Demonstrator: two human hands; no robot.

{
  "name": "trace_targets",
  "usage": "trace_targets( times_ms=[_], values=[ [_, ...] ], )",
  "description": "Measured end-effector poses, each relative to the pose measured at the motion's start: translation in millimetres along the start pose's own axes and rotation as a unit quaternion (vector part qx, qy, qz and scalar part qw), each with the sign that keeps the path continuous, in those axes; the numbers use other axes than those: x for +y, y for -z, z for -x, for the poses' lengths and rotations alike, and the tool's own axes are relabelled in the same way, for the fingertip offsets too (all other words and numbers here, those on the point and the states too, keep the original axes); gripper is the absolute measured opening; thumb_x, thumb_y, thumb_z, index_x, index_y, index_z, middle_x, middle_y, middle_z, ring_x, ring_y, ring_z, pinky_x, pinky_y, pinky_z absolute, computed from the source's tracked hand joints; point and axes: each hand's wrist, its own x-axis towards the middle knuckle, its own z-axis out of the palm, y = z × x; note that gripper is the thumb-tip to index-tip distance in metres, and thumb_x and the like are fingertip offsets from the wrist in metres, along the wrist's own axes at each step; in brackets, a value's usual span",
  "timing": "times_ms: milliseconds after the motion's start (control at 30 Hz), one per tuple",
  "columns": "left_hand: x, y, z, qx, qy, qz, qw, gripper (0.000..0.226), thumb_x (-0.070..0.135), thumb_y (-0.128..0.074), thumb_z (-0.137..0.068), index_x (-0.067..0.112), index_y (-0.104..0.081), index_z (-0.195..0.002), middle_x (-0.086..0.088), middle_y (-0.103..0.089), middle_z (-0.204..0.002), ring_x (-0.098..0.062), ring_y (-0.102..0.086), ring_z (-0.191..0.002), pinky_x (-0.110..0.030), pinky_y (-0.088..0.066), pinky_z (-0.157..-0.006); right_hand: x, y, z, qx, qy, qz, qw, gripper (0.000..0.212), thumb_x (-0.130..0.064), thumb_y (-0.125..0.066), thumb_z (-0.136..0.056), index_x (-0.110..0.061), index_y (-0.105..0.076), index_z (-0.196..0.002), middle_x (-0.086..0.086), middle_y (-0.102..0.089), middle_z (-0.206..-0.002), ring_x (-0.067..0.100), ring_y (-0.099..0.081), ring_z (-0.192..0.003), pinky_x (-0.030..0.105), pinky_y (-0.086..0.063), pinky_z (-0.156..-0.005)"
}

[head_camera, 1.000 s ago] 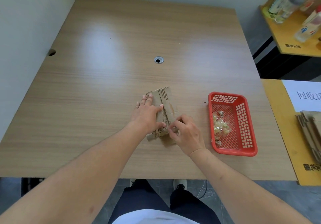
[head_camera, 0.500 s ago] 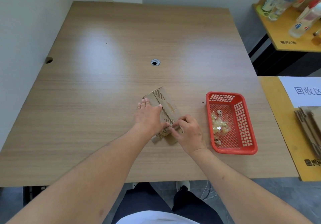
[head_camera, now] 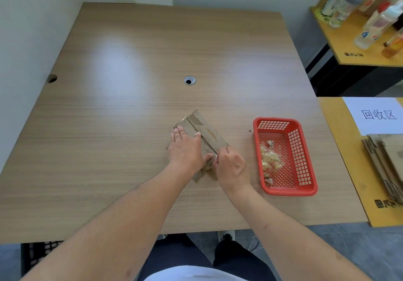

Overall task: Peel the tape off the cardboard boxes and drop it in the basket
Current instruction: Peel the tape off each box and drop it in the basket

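The left hand point(head_camera: 185, 150) lies flat, palm down, on the near-left part of a flattened cardboard box point(head_camera: 204, 132), its fingers straight and pointing away from the person, pressing the box to the wooden table point(head_camera: 109, 128). The right hand point(head_camera: 232, 167) sits just beside it at the box's near end, fingers curled in and pinching at the edge there; what lies between the fingertips is too small to make out, though it looks like the end of a tape strip. The two hands nearly touch at the thumbs and cover the near part of the box.

The box lies tilted, its far end pointing up and left, with a ribbed corrugated band running along its length and a glossy patch of clear tape point(head_camera: 210, 132) on the far half.

To the right, apart from the box, stands a red plastic basket point(head_camera: 305, 154) with latticed walls; crumpled clear tape scraps point(head_camera: 270, 160) lie in it.

A round metal grommet point(head_camera: 189, 80) sits in the table's middle, well beyond the box. On the right, a yellow side table point(head_camera: 349, 171) carries a white paper sign point(head_camera: 377, 115) and a stack of flattened cardboard point(head_camera: 386, 160). A yellow shelf point(head_camera: 340, 43) further back holds bottles point(head_camera: 379, 21).
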Motion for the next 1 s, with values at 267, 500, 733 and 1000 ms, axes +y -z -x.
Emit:
trace_targets(
  times_ms=[267,500,733,1000],
  values=[
    [3,5,-4,-0.013,0.003,0.003,1.000,0.096,0.076,-0.061,-0.083,0.025,-0.031,-0.158,-0.036,-0.009,-0.162,-0.044,-0.010,-0.154,-0.047,-0.012,-0.127,-3,0,0,-0.010,-0.042,-0.026,0.999,0.021,-0.021,-0.059,-0.096,-0.004,-0.064,-0.108,0.011,-0.054,-0.118,0.031,-0.060,-0.102,0.039,-0.049,-0.081],
    [4,9,-8,-0.026,-0.001,0.023,0.999,0.093,0.069,-0.067,-0.084,0.024,-0.032,-0.158,-0.035,-0.004,-0.163,-0.043,-0.005,-0.155,-0.046,-0.009,-0.127,6,16,-16,-0.087,0.061,0.023,0.994,0.019,-0.015,-0.065,-0.090,-0.001,-0.065,-0.103,0.013,-0.056,-0.110,0.035,-0.063,-0.096,0.034,-0.038,-0.069],
    [1,12,-11,-0.027,-0.013,0.036,0.999,0.091,0.064,-0.071,-0.083,0.023,-0.035,-0.155,-0.035,-0.003,-0.163,-0.042,-0.003,-0.155,-0.046,-0.008,-0.128,17,36,-36,-0.093,0.060,-0.034,0.993,0.015,-0.022,-0.069,-0.083,-0.018,-0.055,-0.078,0.004,-0.063,-0.083,0.030,-0.062,-0.085,0.037,-0.047,-0.071],
    [1,12,-16,-0.027,-0.018,0.044,0.998,0.093,0.064,-0.073,-0.082,0.024,-0.034,-0.156,-0.034,-0.002,-0.164,-0.043,-0.003,-0.155,-0.045,-0.008,-0.127,24,43,-41,-0.098,-0.095,-0.293,0.946,0.015,0.001,-0.076,-0.075,-0.013,-0.077,-0.081,0.000,-0.073,-0.071,0.009,-0.062,-0.062,0.019,-0.050,-0.060]
  ],
)
